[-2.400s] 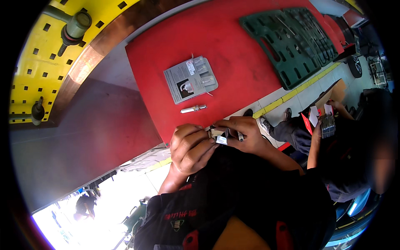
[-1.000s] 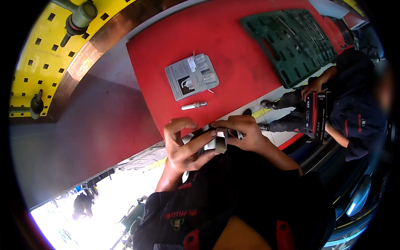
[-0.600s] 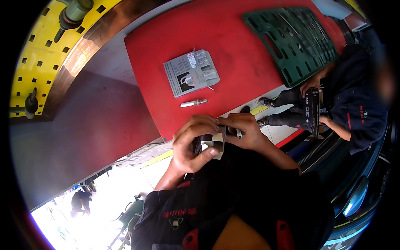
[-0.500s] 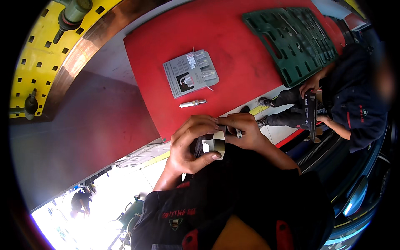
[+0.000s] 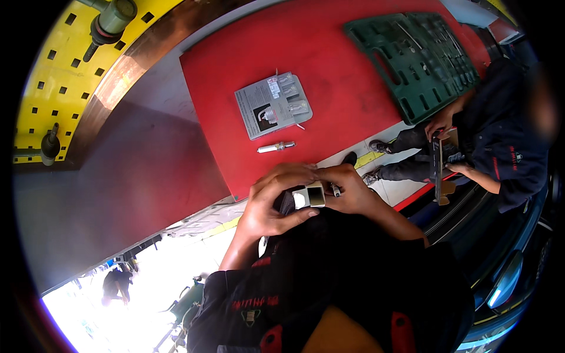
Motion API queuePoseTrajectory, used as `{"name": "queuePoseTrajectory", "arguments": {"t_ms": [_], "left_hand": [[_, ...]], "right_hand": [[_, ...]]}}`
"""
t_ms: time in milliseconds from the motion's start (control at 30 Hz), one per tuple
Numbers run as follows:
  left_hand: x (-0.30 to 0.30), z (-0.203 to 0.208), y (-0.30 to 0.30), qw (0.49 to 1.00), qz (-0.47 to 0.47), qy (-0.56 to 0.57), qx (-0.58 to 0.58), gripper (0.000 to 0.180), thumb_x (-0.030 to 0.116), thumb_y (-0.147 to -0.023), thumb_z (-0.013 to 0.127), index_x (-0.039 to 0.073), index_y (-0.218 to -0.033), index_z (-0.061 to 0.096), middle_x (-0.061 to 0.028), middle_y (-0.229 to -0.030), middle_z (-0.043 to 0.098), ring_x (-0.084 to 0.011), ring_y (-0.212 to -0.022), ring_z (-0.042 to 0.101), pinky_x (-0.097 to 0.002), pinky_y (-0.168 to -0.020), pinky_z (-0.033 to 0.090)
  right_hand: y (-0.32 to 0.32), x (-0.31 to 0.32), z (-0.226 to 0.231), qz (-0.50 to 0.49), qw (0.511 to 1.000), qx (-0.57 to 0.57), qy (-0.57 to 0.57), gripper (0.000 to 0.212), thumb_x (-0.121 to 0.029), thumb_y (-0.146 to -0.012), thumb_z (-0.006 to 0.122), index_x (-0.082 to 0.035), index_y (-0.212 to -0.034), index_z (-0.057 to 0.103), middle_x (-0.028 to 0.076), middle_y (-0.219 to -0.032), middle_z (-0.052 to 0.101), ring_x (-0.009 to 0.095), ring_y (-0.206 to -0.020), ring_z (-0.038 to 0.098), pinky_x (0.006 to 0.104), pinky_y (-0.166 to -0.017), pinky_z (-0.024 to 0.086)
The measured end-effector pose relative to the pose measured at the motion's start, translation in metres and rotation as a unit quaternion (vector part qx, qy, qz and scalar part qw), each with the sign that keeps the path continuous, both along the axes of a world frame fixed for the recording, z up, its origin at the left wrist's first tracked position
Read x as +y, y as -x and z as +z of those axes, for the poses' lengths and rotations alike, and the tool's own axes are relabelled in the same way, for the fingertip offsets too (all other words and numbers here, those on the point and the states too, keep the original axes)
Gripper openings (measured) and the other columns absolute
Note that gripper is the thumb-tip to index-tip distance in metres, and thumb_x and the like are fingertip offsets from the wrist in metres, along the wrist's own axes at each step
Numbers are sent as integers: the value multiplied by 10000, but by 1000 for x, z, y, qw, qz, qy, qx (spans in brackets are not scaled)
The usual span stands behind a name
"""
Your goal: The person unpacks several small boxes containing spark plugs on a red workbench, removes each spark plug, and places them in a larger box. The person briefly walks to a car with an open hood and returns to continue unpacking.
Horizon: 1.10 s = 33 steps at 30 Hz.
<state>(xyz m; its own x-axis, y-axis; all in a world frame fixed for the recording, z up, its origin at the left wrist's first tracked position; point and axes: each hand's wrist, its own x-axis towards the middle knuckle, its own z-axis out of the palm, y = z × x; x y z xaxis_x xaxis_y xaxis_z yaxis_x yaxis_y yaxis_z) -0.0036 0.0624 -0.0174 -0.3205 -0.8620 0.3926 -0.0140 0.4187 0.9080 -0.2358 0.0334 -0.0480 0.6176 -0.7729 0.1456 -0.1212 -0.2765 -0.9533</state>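
Close to my chest, my left hand (image 5: 268,203) is wrapped round a small cardboard box (image 5: 316,196) with a dark patterned side and a pale, open end. My right hand (image 5: 347,185) is closed beside it, fingers meeting the box's far edge. From its grip pokes the silver tip of what looks like a spark plug (image 5: 336,190); the rest is hidden. On the red tabletop just beyond my hands lies another spark plug (image 5: 276,147). Behind that is a grey printed package (image 5: 253,112), its clear plastic tray of plugs partly showing.
An open green tool case (image 5: 388,70) lies at the table's far right. Past the right edge stands a co-worker (image 5: 500,135) holding an open carton (image 5: 438,167). A yellow pegboard (image 5: 50,88) with hanging parts is at the left, and a car (image 5: 506,276) at the right.
The box in my left hand has turned slightly, its open end now facing more toward the right hand. The silver tip in my right hand sits closer to the box. The view has shifted a little.
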Motion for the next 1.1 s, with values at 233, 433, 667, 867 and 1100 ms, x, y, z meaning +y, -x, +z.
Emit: {"name": "queuePoseTrajectory", "arguments": {"t_ms": [233, 433, 667, 867, 1100], "left_hand": [[0, -3, 5, 995, 2, 87, 47, 488, 97, -825, 910, 6, -1227, 649, -238, -1165, 758, -461, -1171, 724, -579, -1017, 573], [-7, 24, -1, 985, 38, 159, 58, 507, 169, -880, 897, -7, -1236, 582, -262, -1124, 723, -437, -1065, 744, -562, -906, 613], [-6, 16, 7, 989, 22, 97, 112, 558, 160, -911, 874, -2, -1314, 523, -267, -1200, 669, -403, -1135, 718, -480, -896, 622], [-11, 17, 5, 993, 29, 97, 61, 570, 258, -948, 838, 18, -1330, 489, -277, -1195, 657, -405, -1105, 705, -549, -958, 579], [-14, 16, 14, 988, 36, 129, 74, 550, 210, -941, 827, -4, -1341, 517, -255, -1190, 668, -379, -1089, 703, -524, -964, 561]], "right_hand": [[8, -3, 7, 49, 997, 35, -47, 527, -184, -879, 834, -11, -1328, 618, 128, -925, 681, 263, -746, 679, 367, -694, 534], [55, -12, 33, 72, 964, -55, -250, 298, -46, -963, 648, -11, -1250, 576, 61, -1069, 606, 170, -878, 563, 315, -835, 489], [51, -11, 91, 3, 998, -24, -50, 151, -76, -989, 690, -1, -1120, 678, 91, -1009, 629, 206, -926, 628, 323, -840, 503], [47, -20, 127, -37, 993, -36, 106, 216, -104, -943, 786, 1, -1132, 796, 103, -1035, 668, 230, -919, 683, 324, -771, 548], [19, -23, 131, -37, 945, -195, 260, 291, -240, -994, 766, 38, -1082, 771, 158, -980, 674, 269, -831, 687, 365, -682, 557]]}}
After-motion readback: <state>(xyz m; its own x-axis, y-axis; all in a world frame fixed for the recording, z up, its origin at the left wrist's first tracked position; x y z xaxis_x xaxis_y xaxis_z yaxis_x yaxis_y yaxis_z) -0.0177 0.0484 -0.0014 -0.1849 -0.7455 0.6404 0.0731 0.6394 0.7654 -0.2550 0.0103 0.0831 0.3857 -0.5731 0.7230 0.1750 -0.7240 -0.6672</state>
